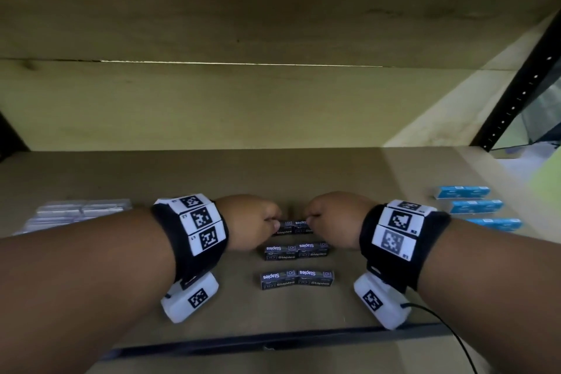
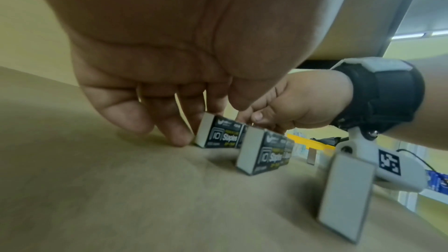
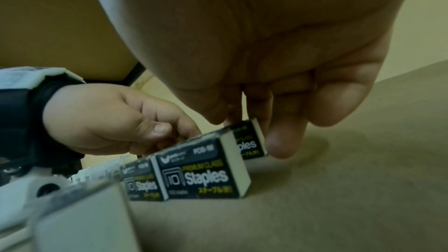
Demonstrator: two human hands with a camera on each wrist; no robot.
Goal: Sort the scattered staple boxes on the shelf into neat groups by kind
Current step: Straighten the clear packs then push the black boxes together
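On the brown shelf [image 1: 121, 179], black staple boxes lie in three rows of two, each pair set end to end, the rows running from the front edge toward the back. The near row [image 1: 297, 279] and the middle row [image 1: 297, 250] lie untouched, apart from each other. Both hands meet over the far row [image 1: 293, 227]. The left hand [image 1: 247, 222] comes in from the left, fingers curled down round the left end of that row; in the left wrist view its fingertips [image 2: 180, 137] touch the shelf just beside the pale end face of the far left box [image 2: 218, 135], with thumb and other fingers over its top. The right hand [image 1: 329, 218] mirrors it from the right, fingers curled and pinching the far right box [image 3: 249, 141] at its end, one fingertip [image 3: 281, 147] down by the pale end face. Whether either box is lifted off the shelf cannot be told. To the left, near the shelf's edge, a group of clear or silvery boxes [image 1: 79, 212] lies packed together, blurred. To the right, three blue boxes [image 1: 475, 206] lie in a column with gaps between them, well apart from the black ones. Each wrist wears a black band with square markers.
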